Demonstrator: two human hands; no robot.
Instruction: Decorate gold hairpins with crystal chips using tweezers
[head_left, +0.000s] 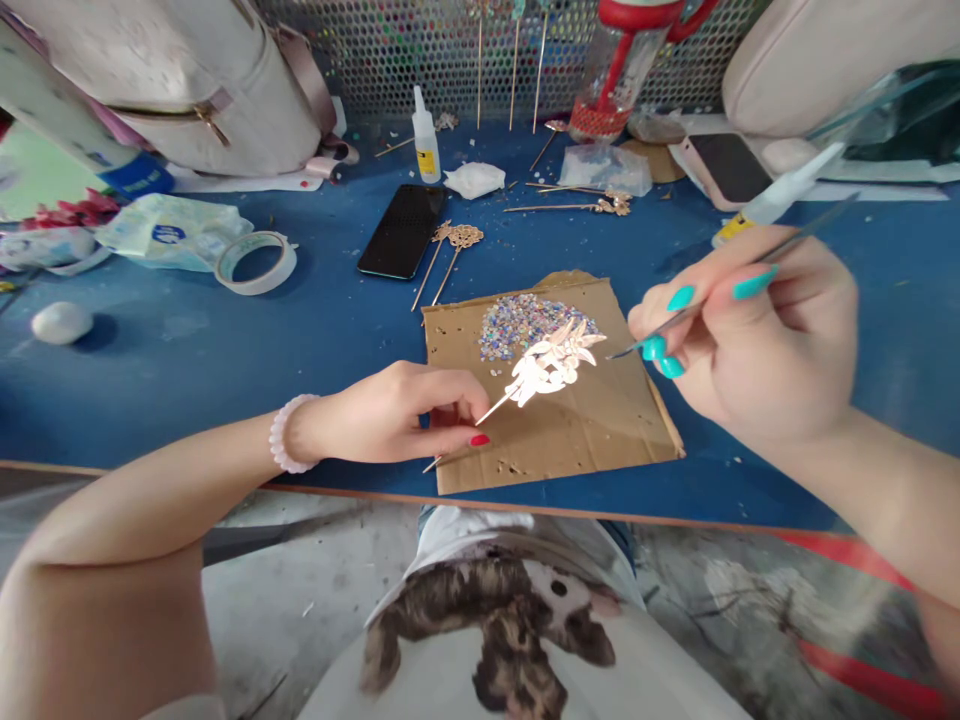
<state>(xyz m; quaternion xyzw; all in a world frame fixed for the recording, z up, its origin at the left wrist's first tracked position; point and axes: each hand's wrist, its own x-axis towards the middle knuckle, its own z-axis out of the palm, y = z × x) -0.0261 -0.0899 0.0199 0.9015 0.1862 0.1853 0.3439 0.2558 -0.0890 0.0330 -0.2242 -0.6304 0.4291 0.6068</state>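
Note:
My left hand (409, 412) pinches the thin stem of a metal hairpin (551, 368), whose flower-shaped head shines brightly over a piece of cardboard (570, 435). Between the fingers and thumb of my right hand (765, 330) is a thin dark pointed tool, perhaps tweezers (679, 318), its tip just right of the hairpin's head; I cannot tell whether the tip touches anything. Many small multicoloured rhinestones (517, 325) lie heaped on the far part of the cardboard, partly hidden behind the hairpin.
Beyond the cardboard lie a black phone (403, 232), more hairpins (461, 240) and a glue bottle (426, 140). A tape roll (256, 265) and a white ball (61, 323) are at left. Behind my right hand are another glue bottle (780, 190) and a second phone (726, 168).

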